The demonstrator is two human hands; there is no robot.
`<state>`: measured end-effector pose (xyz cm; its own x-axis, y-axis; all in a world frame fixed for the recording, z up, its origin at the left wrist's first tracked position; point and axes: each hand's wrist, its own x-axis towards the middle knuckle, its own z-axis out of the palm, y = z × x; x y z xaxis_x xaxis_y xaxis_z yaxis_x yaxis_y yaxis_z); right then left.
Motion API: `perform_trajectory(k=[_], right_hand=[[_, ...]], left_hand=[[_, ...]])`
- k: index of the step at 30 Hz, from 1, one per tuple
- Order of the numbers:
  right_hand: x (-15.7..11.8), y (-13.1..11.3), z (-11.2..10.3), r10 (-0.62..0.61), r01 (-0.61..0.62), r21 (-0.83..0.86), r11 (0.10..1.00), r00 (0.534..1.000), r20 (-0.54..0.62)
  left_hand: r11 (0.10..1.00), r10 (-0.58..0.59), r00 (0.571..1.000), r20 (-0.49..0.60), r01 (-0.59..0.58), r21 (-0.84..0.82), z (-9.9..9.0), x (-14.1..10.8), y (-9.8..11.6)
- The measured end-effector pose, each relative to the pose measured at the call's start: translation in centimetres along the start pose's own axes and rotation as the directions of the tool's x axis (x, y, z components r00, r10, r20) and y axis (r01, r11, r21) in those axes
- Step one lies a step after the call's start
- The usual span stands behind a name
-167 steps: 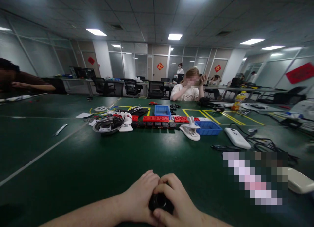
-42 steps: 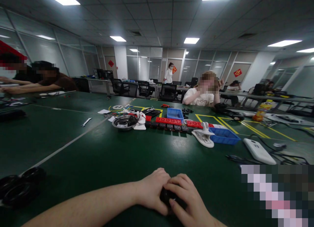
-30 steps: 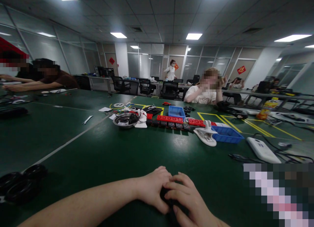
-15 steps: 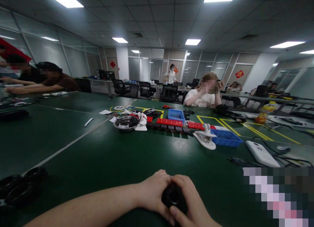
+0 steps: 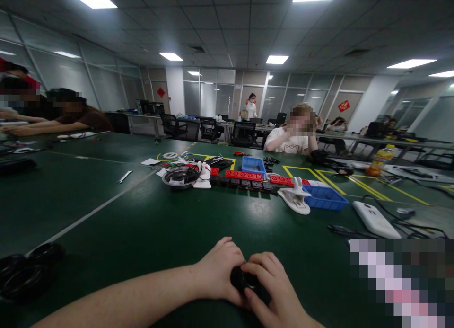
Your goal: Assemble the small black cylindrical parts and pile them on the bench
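Observation:
At the near edge of the table, both hands close around a glossy black coiled bundle [image 5: 238, 279], which looks like wound cable. My left hand [image 5: 222, 269] grips its left side, the fingers partly hidden behind it. Over its right side and top curl the fingers of my right hand [image 5: 275, 288], with the thumb pressed to its near side. Much of the bundle is covered by the hands. More glossy black coils [image 5: 28, 276] lie at the lower left, apart from my hands.
A metal bowl [image 5: 173, 183], red-and-black strips [image 5: 244, 176], white clips [image 5: 294, 198] and blue bins [image 5: 324, 198] stand farther back on the green table [image 5: 170, 224]. A wrench [image 5: 125, 176] lies at left. On the right are a white device [image 5: 376, 219] and cables. A person [image 5: 289, 136] sits opposite.
My right hand's fingers have lifted and curled farther over the top of the black bundle. The left thumb, visible before at the near side, is now hidden. The view has shifted slightly.

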<state>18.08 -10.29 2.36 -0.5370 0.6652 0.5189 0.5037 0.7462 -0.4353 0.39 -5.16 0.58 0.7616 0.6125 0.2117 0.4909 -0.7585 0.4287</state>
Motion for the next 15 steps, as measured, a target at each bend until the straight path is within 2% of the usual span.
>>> perform_trajectory(k=[3,5,10,12,15], right_hand=[[0.1,0.2,-0.3,-0.067,0.066,0.032,0.997,0.997,0.024],[0.3,0.2,-0.6,-0.124,0.121,0.044,0.992,0.990,0.069],[0.4,0.7,-0.8,-0.196,0.192,0.042,0.981,0.960,0.200],[0.2,1.1,-0.6,-0.222,0.220,0.033,0.975,0.955,0.195],[-0.3,1.7,-0.1,-0.268,0.269,0.009,0.963,0.956,0.123]], left_hand=[[0.993,0.111,0.991,0.070,-0.109,-0.042,-0.6,0.3,-0.5],[0.985,0.163,0.984,0.075,-0.158,-0.073,-0.8,0.5,-1.0],[0.980,0.174,0.981,0.089,-0.163,-0.116,-0.7,0.6,-1.6],[0.980,0.168,0.981,0.093,-0.155,-0.127,-0.8,0.6,-1.5],[0.980,0.152,0.985,0.081,-0.139,-0.145,-1.0,0.5,-1.0]])
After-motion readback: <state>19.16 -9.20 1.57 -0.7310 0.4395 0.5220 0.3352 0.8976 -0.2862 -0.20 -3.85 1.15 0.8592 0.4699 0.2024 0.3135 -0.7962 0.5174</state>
